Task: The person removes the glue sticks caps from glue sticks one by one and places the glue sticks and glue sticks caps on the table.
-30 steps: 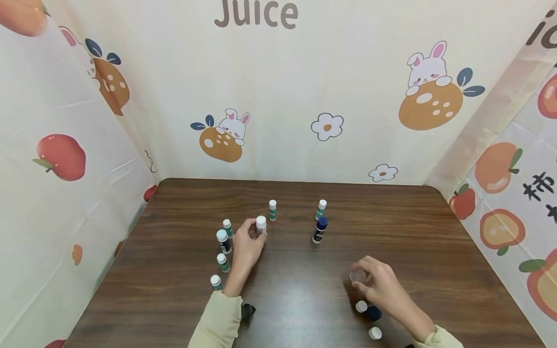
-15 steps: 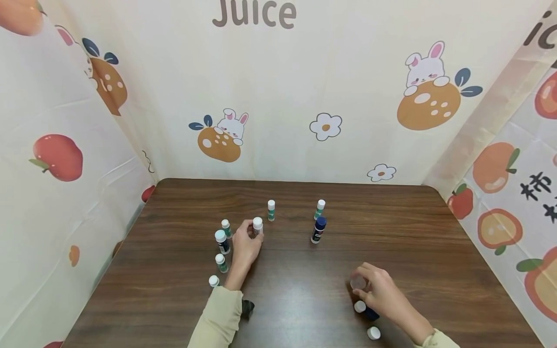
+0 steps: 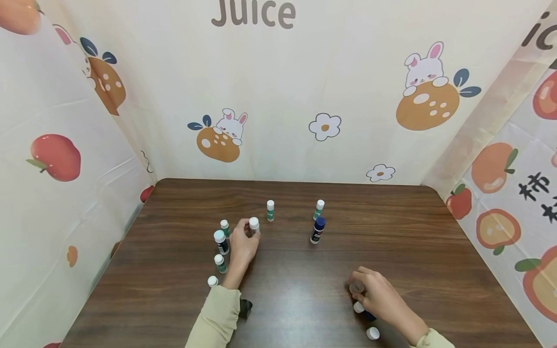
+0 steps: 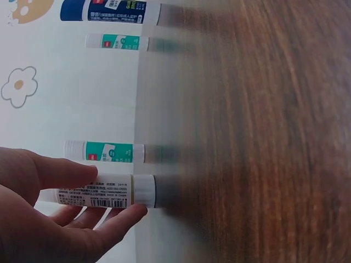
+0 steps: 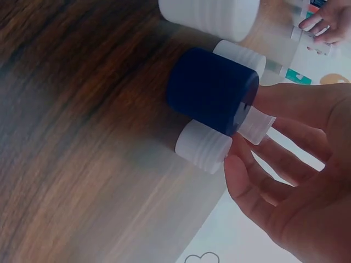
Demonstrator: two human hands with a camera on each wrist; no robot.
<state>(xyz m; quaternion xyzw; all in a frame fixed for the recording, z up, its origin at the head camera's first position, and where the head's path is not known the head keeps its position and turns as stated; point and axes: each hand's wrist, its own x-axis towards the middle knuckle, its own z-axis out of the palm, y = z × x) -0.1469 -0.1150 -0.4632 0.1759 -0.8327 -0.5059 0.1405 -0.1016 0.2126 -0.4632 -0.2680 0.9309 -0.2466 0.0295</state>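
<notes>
My left hand (image 3: 243, 245) grips an upright white glue stick (image 4: 109, 190) between thumb and fingers; printed text and a barcode face the left wrist view. A small green glue stick (image 4: 109, 152) stands just beyond it. At the right, my right hand (image 3: 382, 297) pinches a translucent cap (image 3: 356, 287), low over a cluster of loose caps. In the right wrist view, a dark blue cap (image 5: 211, 90) partly hides the translucent cap (image 5: 256, 125). A fingertip is right at a small white cap (image 5: 203, 147). Another white cap (image 5: 241, 57) and a larger white one (image 5: 211, 16) lie alongside.
Left of my left hand stands a row of glue sticks, including a navy one (image 3: 221, 242) with a white cap and several green ones. Farther back are a blue-capped glue stick (image 3: 317, 230) and a green one (image 3: 319, 209). Printed curtains (image 3: 278, 72) enclose the wooden table (image 3: 283, 319).
My left hand has shifted slightly left with the white glue stick. My right hand has come nearer to me, bringing the translucent cap down toward the loose caps.
</notes>
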